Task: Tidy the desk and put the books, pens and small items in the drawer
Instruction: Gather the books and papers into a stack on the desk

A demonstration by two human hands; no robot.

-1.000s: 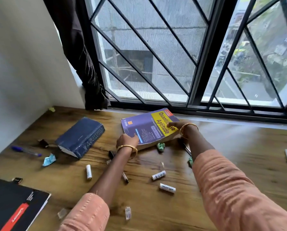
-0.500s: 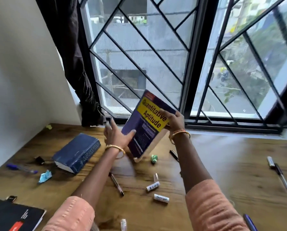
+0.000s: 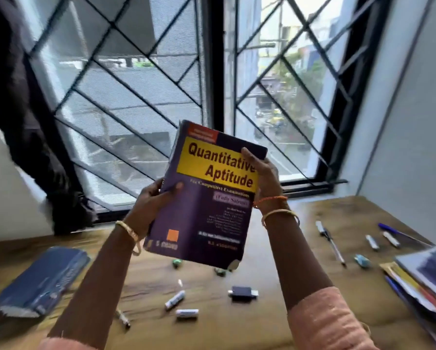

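Both hands, left hand (image 3: 153, 201) and right hand (image 3: 264, 178), now grasping Quantitative Aptitude book (image 3: 207, 198), lifted upright off surface (image 3: 275, 322) below; drawer next.

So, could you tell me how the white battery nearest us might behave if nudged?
The battery is a cylinder lying on its side on the flat desk, so it would probably roll. It looks small and rigid, so likely light and easy to pinch, though possibly a little slippery.

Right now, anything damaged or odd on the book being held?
Yes. The Quantitative Aptitude book, gripped by the left hand and right hand, has a worn, peeled-back lower right cover corner, showing white.
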